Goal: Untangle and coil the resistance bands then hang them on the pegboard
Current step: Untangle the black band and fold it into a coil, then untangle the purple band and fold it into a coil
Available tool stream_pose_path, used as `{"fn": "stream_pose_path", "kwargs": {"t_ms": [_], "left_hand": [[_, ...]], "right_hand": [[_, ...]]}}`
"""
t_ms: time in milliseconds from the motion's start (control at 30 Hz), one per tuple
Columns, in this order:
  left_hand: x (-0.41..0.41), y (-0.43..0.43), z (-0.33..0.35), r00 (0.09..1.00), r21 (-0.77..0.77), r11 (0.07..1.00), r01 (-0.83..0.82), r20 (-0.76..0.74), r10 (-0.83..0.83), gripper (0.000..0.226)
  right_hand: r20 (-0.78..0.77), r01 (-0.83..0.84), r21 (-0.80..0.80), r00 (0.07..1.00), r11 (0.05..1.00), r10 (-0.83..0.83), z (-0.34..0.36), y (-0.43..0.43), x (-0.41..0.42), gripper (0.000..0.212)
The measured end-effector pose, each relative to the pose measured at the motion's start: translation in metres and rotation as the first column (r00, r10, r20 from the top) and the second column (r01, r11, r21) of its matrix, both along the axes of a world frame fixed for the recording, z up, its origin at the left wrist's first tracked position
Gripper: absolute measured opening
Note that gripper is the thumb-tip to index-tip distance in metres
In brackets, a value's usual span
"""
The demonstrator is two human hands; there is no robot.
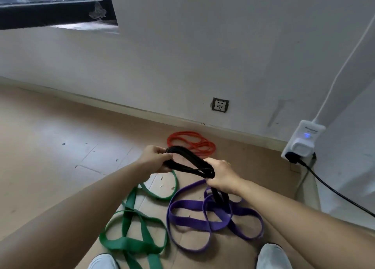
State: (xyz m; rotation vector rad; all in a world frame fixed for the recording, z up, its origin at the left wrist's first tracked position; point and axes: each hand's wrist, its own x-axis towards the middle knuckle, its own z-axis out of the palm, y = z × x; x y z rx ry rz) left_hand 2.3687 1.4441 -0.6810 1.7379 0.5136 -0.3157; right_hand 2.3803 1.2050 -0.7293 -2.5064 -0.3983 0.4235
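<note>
I hold a black resistance band (190, 161) folded into a flat coil between both hands, above the floor. My left hand (156, 158) grips its left end, and my right hand (222, 175) grips its right end, with a loose tail of the band hanging down below that hand. On the floor beneath lie a green band (135, 234) in tangled loops at the left and a purple band (205, 218) in tangled loops at the right. An orange band (192, 144) lies coiled near the wall. No pegboard is in view.
A white wall with a socket (220, 104) runs behind the bands. At the right, a white plug adapter (303, 143) with a blue light holds a black cable (334, 191) trailing across the floor. My shoes (273, 256) show at the bottom edge. A dark window frame (56, 11) sits upper left.
</note>
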Motion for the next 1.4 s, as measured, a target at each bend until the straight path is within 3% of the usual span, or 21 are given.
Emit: {"fn": "stream_pose_path", "kwargs": {"t_ms": [100, 233, 367, 467, 633, 733, 800, 900, 1000, 1167, 1400], "left_hand": [[0.017, -0.014, -0.059, 0.997, -0.039, 0.999, -0.02, -0.07, 0.017, 0.01], [0.044, -0.034, -0.126, 0.985, -0.051, 0.998, -0.021, -0.172, 0.011, 0.02], [0.078, -0.06, -0.172, 0.982, -0.11, 0.993, -0.04, -0.188, 0.019, 0.032], [0.104, -0.077, -0.2, 0.976, -0.129, 0.988, -0.079, -0.212, 0.05, 0.028], [0.134, -0.084, -0.25, 0.975, 0.012, 0.999, -0.041, -0.217, 0.043, 0.025], [0.138, -0.081, -0.267, 0.984, 0.187, 0.982, 0.001, -0.173, 0.031, 0.021], [0.135, -0.078, -0.272, 0.993, 0.3, 0.954, 0.013, -0.113, 0.021, 0.03], [0.13, -0.076, -0.272, 0.997, 0.274, 0.962, -0.003, -0.07, 0.023, 0.04], [0.125, -0.073, -0.271, 0.998, 0.224, 0.974, 0.022, -0.057, -0.01, 0.047], [0.11, -0.067, -0.26, 0.994, 0.23, 0.967, 0.111, -0.012, -0.111, 0.054], [0.079, -0.047, -0.238, 0.965, 0.28, 0.931, 0.234, 0.053, -0.258, 0.031]], "right_hand": [[-0.028, -0.061, -0.111, 0.998, 0.992, 0.058, -0.029, -0.016, 0.024, 0.052], [-0.059, -0.153, -0.259, 0.988, 0.954, 0.143, -0.059, -0.036, 0.069, 0.038], [-0.061, -0.193, -0.363, 0.981, 0.912, 0.184, -0.083, -0.053, 0.114, 0.04], [-0.075, -0.228, -0.43, 0.973, 0.874, 0.216, -0.106, -0.062, 0.146, 0.039], [-0.136, -0.253, -0.399, 0.967, 0.882, 0.216, -0.157, -0.068, 0.179, 0.032], [-0.145, -0.255, -0.391, 0.966, 0.884, 0.214, -0.188, -0.066, 0.186, 0.048], [-0.083, -0.249, -0.393, 0.968, 0.885, 0.235, -0.202, -0.069, 0.189, 0.067], [-0.079, -0.279, -0.501, 0.957, 0.819, 0.278, -0.211, -0.075, 0.19, 0.101], [-0.079, -0.301, -0.601, 0.944, 0.741, 0.32, -0.206, -0.073, 0.189, 0.121], [-0.063, -0.304, -0.641, 0.936, 0.705, 0.346, -0.19, -0.06, 0.186, 0.123], [-0.063, -0.369, -0.65, 0.897, 0.664, 0.437, -0.188, -0.053, 0.174, 0.133]]}}
